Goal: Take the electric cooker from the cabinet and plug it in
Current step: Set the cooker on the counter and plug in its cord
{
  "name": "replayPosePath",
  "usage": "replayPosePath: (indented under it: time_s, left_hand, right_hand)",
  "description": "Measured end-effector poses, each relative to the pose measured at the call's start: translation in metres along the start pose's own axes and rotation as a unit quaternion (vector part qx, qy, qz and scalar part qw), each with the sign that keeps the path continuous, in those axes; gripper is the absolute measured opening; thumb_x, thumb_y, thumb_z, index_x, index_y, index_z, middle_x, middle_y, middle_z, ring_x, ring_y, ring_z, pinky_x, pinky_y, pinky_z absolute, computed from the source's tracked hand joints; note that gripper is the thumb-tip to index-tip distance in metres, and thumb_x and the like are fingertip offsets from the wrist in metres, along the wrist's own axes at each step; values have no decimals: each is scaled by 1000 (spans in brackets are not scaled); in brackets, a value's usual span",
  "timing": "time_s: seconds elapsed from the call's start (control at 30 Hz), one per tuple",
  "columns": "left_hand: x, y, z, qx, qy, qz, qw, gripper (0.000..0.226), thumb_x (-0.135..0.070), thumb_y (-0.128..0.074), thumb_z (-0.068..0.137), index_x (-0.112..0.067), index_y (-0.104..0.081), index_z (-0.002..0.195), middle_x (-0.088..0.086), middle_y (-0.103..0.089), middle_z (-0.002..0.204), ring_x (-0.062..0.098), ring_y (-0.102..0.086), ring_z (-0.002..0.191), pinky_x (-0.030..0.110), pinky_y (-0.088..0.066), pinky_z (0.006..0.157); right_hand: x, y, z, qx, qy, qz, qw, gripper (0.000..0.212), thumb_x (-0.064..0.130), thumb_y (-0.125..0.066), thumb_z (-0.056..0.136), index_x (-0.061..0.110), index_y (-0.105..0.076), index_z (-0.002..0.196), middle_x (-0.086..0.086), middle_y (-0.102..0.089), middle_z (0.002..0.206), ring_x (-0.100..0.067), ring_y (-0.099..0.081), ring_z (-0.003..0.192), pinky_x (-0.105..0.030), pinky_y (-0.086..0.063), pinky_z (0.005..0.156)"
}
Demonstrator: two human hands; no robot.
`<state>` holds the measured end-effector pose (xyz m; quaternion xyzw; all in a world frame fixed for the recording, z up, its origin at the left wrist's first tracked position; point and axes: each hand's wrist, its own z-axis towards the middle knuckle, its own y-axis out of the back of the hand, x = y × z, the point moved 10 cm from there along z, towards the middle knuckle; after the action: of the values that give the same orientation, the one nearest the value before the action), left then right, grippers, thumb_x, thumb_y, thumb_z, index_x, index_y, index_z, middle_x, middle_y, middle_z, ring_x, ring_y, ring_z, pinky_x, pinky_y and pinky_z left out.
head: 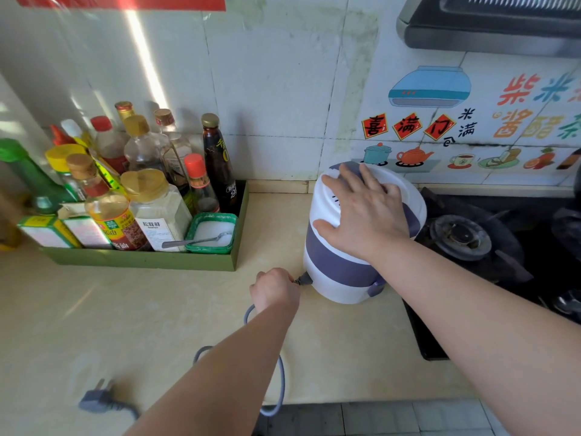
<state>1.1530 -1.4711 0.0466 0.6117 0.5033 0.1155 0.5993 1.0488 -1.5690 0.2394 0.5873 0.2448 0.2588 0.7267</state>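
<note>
A white and purple electric cooker [333, 265] stands upright on the beige counter [157, 325], beside the stove. My right hand [364, 212] lies flat on its lid with fingers spread. My left hand [275, 289] is closed on the grey power cord right at the connector [304, 280], which sits at the cooker's lower left side. The cord [281, 382] loops back over the counter's front edge. Its wall plug [96, 399] lies loose on the counter at the lower left.
A green tray [141, 261] with several sauce bottles, boxes and a salt tub with a spoon stands left of the cooker. A black gas stove [465, 240] sits right of it. The tiled wall carries stickers, and a range hood [490, 23] hangs at the top right.
</note>
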Motion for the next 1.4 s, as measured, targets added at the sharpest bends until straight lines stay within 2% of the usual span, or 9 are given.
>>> replayPosePath:
  time_s: [0.3, 0.6, 0.73, 0.87, 0.97, 1.07, 1.17, 1.23, 1.4]
  left_hand:
    - [5, 33, -26, -76, -26, -31, 996, 37, -18, -50, 94, -26, -57, 129, 2, -68, 114, 21, -48, 118, 32, -38, 90]
    - [121, 104, -70, -160, 128, -60, 977, 30, -15, -49, 92, -22, -67, 115, 8, -69, 113, 29, -58, 110, 35, -51, 86]
    - [168, 120, -99, -190, 221, -35, 956, 35, -7, -43, 91, -22, -65, 113, 8, -65, 112, 27, -61, 103, 35, -50, 86]
    - [209, 126, -125, -197, 289, -20, 937, 32, -7, -45, 88, -16, -62, 115, 10, -66, 110, 29, -57, 110, 38, -50, 88]
    - [243, 129, -146, -215, 357, -48, 908, 33, -17, -49, 91, -6, -51, 122, 14, -57, 126, 31, -51, 119, 38, -45, 94]
    - [275, 121, -160, -209, 408, -96, 883, 42, -28, -50, 92, -1, -48, 125, 18, -54, 128, 34, -50, 121, 39, -43, 97]
    - [291, 105, -161, -149, 419, -118, 888, 41, -34, -51, 91, -3, -51, 118, 14, -59, 111, 32, -59, 106, 36, -50, 83]
    - [291, 97, -158, -117, 408, -131, 896, 36, -34, -56, 87, -6, -54, 110, 9, -58, 97, 28, -62, 94, 31, -49, 70]
    - [283, 96, -149, -93, 374, -80, 919, 33, -38, -63, 85, -12, -57, 104, 4, -57, 92, 24, -61, 89, 30, -49, 69]
  right_hand:
    - [1, 3, -4, -1, 26, 7, 1000, 70, 57, -47, 83, 33, -27, 145, 2, -22, 158, -29, -11, 148, -48, -25, 106]
    - [59, 2, -30, -32, 200, -35, 979, 44, 25, -48, 91, 24, -48, 135, -2, -20, 160, -19, -10, 150, -54, -5, 116]
    - [116, -12, -57, 30, 286, 55, 956, 43, 20, -47, 92, 27, -50, 134, 2, -24, 159, -14, -11, 149, -50, -3, 118]
    - [164, -49, -91, 134, 373, 79, 914, 40, 10, -48, 93, 25, -56, 129, 3, -51, 142, -16, -36, 139, -40, -26, 113]
    - [174, -81, -107, 210, 383, 61, 897, 43, 7, -47, 91, 24, -56, 128, 1, -57, 133, -20, -51, 122, -34, -39, 99]
    - [173, -99, -119, 268, 377, 22, 887, 52, 1, -45, 89, 23, -48, 136, -2, -51, 139, -24, -49, 124, -34, -38, 97]
    - [170, -107, -124, 286, 365, 12, 886, 50, 0, -44, 89, 20, -45, 135, -3, -48, 138, -26, -48, 123, -33, -38, 89]
    - [173, -111, -124, 285, 363, 7, 887, 52, 1, -43, 89, 20, -44, 138, -2, -44, 140, -26, -46, 126, -35, -39, 96]
    - [198, -123, -128, 293, 387, -15, 874, 54, 3, -42, 88, 17, -41, 140, -6, -36, 148, -27, -37, 135, -41, -33, 110]
